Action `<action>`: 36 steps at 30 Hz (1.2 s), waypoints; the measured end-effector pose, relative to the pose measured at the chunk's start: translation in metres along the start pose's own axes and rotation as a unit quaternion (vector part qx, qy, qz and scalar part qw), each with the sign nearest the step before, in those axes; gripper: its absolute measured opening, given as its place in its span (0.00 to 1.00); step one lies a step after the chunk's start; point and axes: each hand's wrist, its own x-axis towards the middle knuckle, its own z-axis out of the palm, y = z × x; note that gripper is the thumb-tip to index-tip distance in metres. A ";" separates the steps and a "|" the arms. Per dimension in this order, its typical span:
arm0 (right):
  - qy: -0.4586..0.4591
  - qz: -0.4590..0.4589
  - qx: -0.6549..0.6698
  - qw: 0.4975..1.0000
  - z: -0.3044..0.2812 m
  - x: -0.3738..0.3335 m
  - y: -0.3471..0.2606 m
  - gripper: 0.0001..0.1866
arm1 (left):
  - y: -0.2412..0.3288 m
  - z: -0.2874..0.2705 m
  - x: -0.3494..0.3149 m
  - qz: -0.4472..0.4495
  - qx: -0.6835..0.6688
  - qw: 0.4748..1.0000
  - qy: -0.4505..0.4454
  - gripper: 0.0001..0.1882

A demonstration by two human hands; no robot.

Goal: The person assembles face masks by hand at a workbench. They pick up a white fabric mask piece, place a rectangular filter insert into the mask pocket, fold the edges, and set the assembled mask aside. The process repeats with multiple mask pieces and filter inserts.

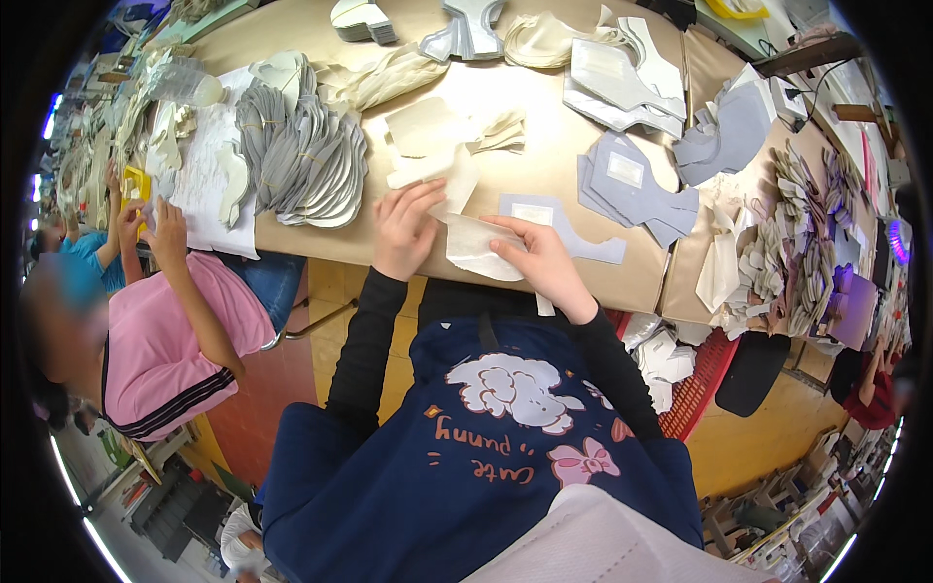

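My right hand (540,255) grips a cream fabric piece (474,249) at the table's near edge, thumb on top and fingers behind. My left hand (406,225) is closed, its curled fingertips at the edge of another cream piece (459,181) that reaches up to a loose pile. Exactly how the two cream pieces meet between my hands cannot be made out. Just beyond my right hand lies a grey cut shape (590,245) with a pale rectangular patch. Further right is a stack of similar grey shapes (622,185).
Bundled grey pieces (303,146) stand left of my hands. White stacks (622,83) and cream bundles (394,76) line the far side. At right are many small bundles (777,262) and a red basket (702,381). A co-worker in pink (180,330) sits close on my left.
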 end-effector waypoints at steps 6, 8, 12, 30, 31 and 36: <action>-0.011 0.026 0.053 0.998 0.003 -0.016 -0.001 0.18 | -0.026 0.009 0.008 -0.044 -0.001 0.994 0.099 0.16; 0.002 0.000 0.055 0.999 0.001 -0.027 -0.001 0.18 | -0.031 0.010 0.014 -0.139 -0.044 0.978 0.151 0.16; 0.073 0.049 0.102 0.991 -0.018 -0.057 0.003 0.13 | -0.033 0.003 0.033 -0.408 -0.263 0.862 0.146 0.23; 0.095 -0.039 -0.126 0.987 -0.047 -0.032 -0.012 0.18 | 0.041 0.028 0.003 -0.098 -0.155 0.977 -0.112 0.13; 0.088 -0.025 -0.116 0.989 -0.046 -0.029 -0.015 0.20 | 0.044 0.025 0.003 -0.124 -0.200 0.966 -0.112 0.12; 0.112 0.003 -0.087 0.990 -0.044 -0.023 -0.015 0.14 | 0.060 0.020 -0.004 -0.401 -0.561 0.713 -0.130 0.05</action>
